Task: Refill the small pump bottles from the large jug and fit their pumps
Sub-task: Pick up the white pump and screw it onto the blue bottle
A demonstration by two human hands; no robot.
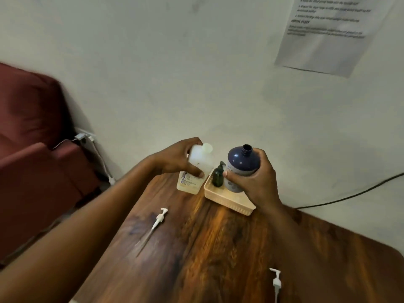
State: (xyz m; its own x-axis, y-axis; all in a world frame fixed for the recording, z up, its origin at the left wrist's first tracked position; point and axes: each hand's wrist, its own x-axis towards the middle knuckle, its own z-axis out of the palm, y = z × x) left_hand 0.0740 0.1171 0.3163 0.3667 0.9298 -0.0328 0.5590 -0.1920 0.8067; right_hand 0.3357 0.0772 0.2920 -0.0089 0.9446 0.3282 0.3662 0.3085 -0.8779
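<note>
Round glossy blue bottle, uncapped.

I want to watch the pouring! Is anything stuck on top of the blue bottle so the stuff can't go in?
No, the blue bottle, held by the right hand, has an open neck with no pump or cap. The left hand holds the white jug right beside it. The jug's own mouth is too blurred to tell whether a cap is on.

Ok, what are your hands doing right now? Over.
Left hand grips white jug. Right hand holds open blue bottle. Two pumps loose on table.
</note>
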